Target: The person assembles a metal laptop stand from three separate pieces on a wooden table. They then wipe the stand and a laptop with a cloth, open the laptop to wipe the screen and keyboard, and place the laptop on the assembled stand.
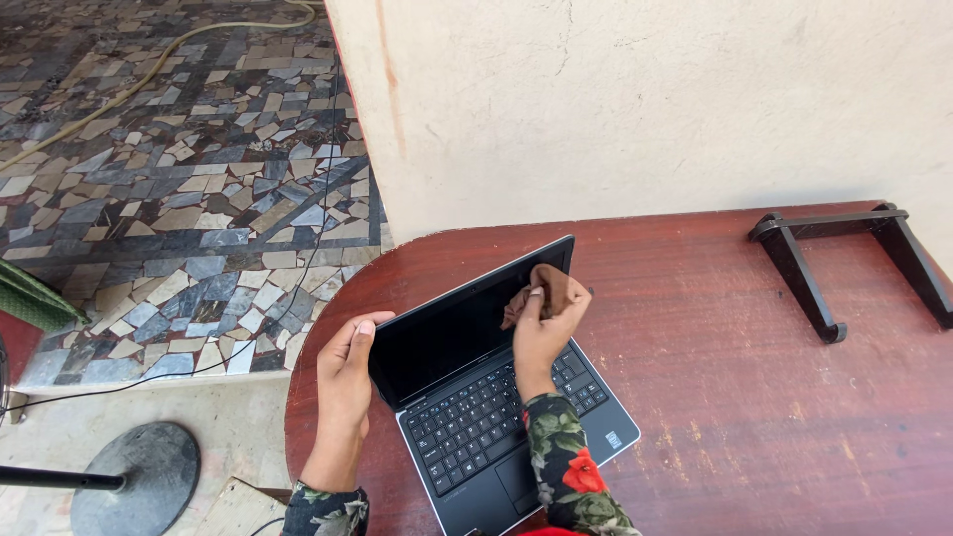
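Observation:
An open black laptop (pixel 467 397) stands on a dark red wooden table (pixel 735 377), its dark screen facing me. My left hand (pixel 345 375) grips the left edge of the screen, thumb on the bezel. My right hand (pixel 544 333) presses a small brown cloth (pixel 554 288) against the upper right part of the screen. Both of my forearms wear dark sleeves with a floral print. The keyboard lies below my right wrist.
A black laptop stand (pixel 844 263) lies at the table's far right. A cream wall (pixel 635 109) rises behind the table. To the left is mosaic stone floor (pixel 189 169) with a hose and thin cable, and a round grey stand base (pixel 134 476).

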